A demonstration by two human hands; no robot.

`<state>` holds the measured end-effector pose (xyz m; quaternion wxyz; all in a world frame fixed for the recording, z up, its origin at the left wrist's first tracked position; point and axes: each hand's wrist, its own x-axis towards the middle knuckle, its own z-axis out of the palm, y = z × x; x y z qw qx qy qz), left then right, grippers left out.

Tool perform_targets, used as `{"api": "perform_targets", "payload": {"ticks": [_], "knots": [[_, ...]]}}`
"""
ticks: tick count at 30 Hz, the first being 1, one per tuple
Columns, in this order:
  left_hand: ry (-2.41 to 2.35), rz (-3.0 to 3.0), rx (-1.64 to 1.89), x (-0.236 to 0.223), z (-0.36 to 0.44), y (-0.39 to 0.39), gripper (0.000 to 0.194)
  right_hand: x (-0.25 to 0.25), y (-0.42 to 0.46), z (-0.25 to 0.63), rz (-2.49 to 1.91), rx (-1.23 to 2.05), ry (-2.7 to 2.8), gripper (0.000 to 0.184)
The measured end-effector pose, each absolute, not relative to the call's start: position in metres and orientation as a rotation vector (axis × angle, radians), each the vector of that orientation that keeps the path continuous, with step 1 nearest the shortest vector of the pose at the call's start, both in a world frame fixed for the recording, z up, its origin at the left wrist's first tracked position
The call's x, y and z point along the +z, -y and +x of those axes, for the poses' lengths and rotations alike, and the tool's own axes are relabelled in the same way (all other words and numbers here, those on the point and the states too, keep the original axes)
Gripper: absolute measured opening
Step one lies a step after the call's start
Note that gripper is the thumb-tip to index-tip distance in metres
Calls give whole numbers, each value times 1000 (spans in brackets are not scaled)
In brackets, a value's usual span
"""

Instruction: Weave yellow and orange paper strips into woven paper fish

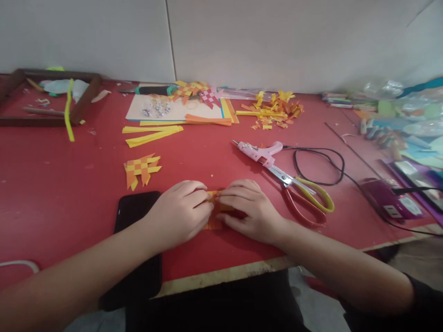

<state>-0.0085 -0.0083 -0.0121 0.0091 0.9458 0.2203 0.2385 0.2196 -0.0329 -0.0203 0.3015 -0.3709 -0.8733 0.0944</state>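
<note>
L hand (183,210) and R hand (247,207) close together, fingers pressing woven strips (214,223), ctr of frame; loose ends could slip if fingers lift unevenly.

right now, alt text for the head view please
Left hand and right hand touch orange paper strips on a red table. Nearby lie a flat black device, a checkered paper fish, a pink glue gun and red and yellow scissors.

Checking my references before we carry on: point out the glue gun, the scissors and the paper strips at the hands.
Glue gun (276,148): head view, on its pink handle.
Scissors (278,174): head view, on the silver metal above the handles.
Paper strips (214,223): head view, on the orange part showing between the hands.
</note>
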Motion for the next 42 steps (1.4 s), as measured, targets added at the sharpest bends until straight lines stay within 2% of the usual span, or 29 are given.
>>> {"api": "perform_targets", "payload": {"ticks": [2, 3, 7, 10, 14, 21, 23, 27, 30, 34, 42], "knots": [[-711, 2938, 751, -12, -9, 9, 15, -21, 32, 219, -1014, 311, 2326, 33], [-723, 2931, 753, -12, -10, 9, 16, -22, 32, 219, -1032, 331, 2329, 34], [-757, 2854, 714, -10, -11, 6, 18, -23, 27, 218, -1077, 349, 2294, 13], [-771, 2720, 664, -8, -12, 1, 13, -20, 20, 217, -1079, 280, 2245, 11], [-719, 2728, 616, -8, -14, -3, 10, -11, 12, 213, -1162, 213, 2172, 20], [-743, 2763, 580, -9, -13, 1, 17, -2, 5, 204, -1234, 558, 2088, 42], [-751, 2778, 596, -8, -13, 2, 18, 5, 2, 215, -1247, 468, 2125, 41], [-714, 2777, 624, -8, -13, 3, 23, 27, -13, 267, -1331, 186, 2165, 26], [-704, 2797, 667, -9, -13, 4, 23, 33, -28, 316, -1591, 79, 2323, 38], [-709, 2839, 738, -10, -13, 6, 21, 17, -44, 355, -1636, 147, 2473, 54], [-671, 2871, 739, -10, -14, 6, 22, 5, -69, 341, -1681, 143, 2514, 41]]}}
